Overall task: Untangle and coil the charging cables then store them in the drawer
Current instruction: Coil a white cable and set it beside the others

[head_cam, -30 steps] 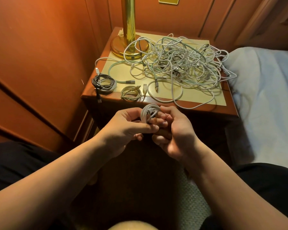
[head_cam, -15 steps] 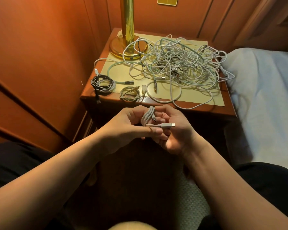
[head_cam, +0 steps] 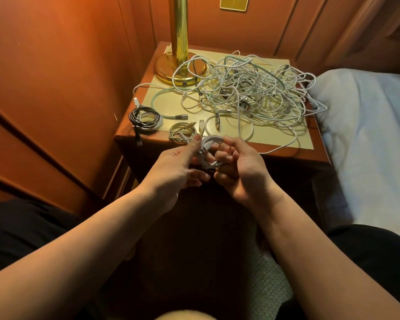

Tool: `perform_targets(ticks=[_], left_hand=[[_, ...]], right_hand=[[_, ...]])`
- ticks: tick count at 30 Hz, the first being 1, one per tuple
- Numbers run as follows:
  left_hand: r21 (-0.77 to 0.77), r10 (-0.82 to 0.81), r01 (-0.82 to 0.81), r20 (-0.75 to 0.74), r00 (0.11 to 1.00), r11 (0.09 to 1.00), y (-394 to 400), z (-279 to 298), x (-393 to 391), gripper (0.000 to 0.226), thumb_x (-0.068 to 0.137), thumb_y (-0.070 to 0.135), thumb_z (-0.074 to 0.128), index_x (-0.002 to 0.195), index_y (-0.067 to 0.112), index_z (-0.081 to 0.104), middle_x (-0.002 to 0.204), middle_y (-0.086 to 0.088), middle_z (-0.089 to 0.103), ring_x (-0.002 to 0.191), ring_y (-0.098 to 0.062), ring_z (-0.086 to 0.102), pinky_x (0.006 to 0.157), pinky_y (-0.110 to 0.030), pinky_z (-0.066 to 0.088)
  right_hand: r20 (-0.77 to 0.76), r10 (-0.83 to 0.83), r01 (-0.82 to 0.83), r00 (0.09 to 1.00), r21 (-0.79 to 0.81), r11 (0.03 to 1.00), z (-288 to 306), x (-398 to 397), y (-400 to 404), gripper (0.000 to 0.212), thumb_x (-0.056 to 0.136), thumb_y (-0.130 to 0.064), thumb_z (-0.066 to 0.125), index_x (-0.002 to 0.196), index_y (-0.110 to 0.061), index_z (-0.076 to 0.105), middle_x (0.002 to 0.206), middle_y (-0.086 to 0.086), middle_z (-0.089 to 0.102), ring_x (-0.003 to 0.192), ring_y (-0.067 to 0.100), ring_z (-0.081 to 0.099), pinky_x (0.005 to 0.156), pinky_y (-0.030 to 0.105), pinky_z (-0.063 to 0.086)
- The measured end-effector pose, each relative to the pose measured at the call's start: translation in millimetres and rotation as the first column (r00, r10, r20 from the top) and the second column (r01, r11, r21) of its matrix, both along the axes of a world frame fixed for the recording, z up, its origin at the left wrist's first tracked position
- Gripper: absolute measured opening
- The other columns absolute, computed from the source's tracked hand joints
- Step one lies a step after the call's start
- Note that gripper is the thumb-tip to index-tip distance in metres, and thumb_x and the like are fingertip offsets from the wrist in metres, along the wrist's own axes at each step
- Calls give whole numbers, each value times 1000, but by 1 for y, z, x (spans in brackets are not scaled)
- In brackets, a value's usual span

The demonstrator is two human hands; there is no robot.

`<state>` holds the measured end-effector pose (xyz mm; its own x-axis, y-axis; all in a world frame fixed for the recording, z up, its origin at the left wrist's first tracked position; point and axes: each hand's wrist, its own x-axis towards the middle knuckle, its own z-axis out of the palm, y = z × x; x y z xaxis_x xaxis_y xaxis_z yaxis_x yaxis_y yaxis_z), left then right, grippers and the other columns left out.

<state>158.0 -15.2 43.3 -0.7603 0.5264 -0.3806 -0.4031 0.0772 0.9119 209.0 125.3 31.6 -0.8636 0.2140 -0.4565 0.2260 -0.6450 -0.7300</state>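
Both my hands hold a small coiled white cable (head_cam: 209, 144) just in front of the nightstand's front edge. My left hand (head_cam: 178, 165) pinches the coil's left side between thumb and fingers. My right hand (head_cam: 239, 165) grips its right side with curled fingers. On the nightstand (head_cam: 286, 155) lies a big tangle of white and pale green cables (head_cam: 247, 91). A coiled black cable (head_cam: 144, 117) and a small coiled beige cable (head_cam: 183, 132) lie at the front left. The drawer is not visible.
A brass lamp base (head_cam: 178, 68) stands at the nightstand's back left, with cables draped over it. Wood-panelled wall runs along the left and back. A white bed (head_cam: 367, 135) lies to the right. My dark-clad knees frame the bottom corners.
The coil has risen toward the nightstand's edge. The loose connector end that stuck out to the right half a second ago is now tucked into the coil between my fingers.
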Motion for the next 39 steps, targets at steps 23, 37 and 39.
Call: perform_targets(ticks=[23,37,39], left_hand=[[-298,-145,-6,-482,864,955,-13,18,-104,23,78,32,87,86,12,80,71,3,75,64,-8,66,51,-18,47],[-608,-328,-114,-565,757,785,8,4,-157,34,78,54,82,84,21,79,84,6,73,81,-7,66,67,-30,54],[-626,-353,-130,-585,730,769,10,3,-155,33,80,53,81,84,20,78,82,6,73,80,-8,65,66,-31,54]], right_hand=[[54,204,-211,977,307,928,7,-77,23,34,105,-33,51,80,-17,67,71,-2,63,50,8,39,51,21,37],[120,170,-198,978,790,581,-11,-113,49,11,96,-24,76,103,-16,72,77,2,73,42,6,61,40,24,47],[128,186,-208,974,831,517,-16,-114,52,11,94,-31,78,100,-23,74,76,1,74,52,10,69,52,39,61]])
